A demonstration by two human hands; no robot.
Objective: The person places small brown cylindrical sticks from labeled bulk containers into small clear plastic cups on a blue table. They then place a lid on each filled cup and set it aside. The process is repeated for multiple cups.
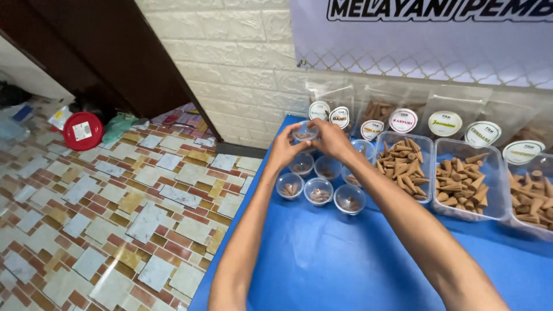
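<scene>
While both arms stretch out over the blue table [322,259], left hand [283,148] and right hand [329,138] meet around a small clear cup [304,133], held up in the air above the far left part of the table. Left fingers curled against the cup's left side, thumb on top; right fingers wrapped over its right side and rim. Both hands closed on the cup, contents too small to make out.

Directly below, a cluster of similar small cups [318,190] standing on the blue surface, several with brown pieces inside; nearest ones at the front, others partly hidden under the wrists. Just to the right, a clear tub of brown cones [404,167], touching or nearly touching a second tub of cones [468,183], with a third tub [533,198] cut off at the picture's right edge. Behind the tubs, a row of clear pouches with round labels [403,120], leaning against the pale brick wall [230,63].

On the left, a patterned tile floor [103,207], with a red round lid [82,131] lying near a dark wooden door [109,52], well apart from the table.
</scene>
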